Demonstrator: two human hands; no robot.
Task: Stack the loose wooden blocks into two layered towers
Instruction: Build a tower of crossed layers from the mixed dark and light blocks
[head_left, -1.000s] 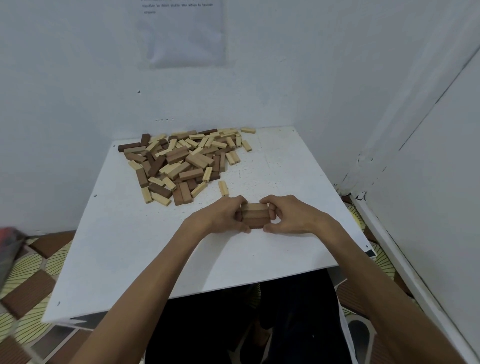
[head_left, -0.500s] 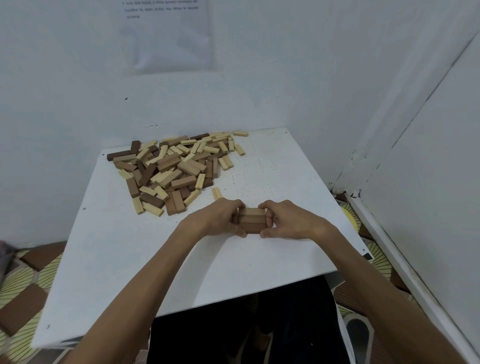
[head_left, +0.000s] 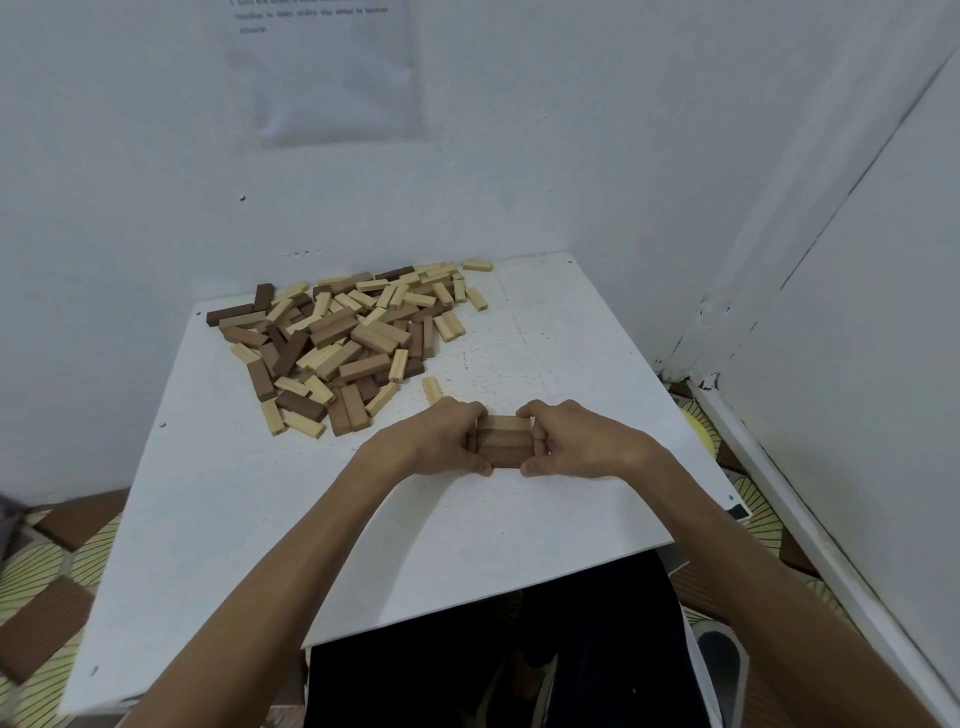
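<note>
White table (head_left: 545, 338); loose pile (head_left: 343, 343) beyond gripped blocks (head_left: 504, 441).

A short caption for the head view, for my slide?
Left hand and right hand grip a small block bundle near the loose pile.

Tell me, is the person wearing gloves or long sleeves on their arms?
No. The left hand and right hand are bare, with no gloves. The left arm and right arm are bare too: no sleeves, watch or bracelet show anywhere in view.
</note>
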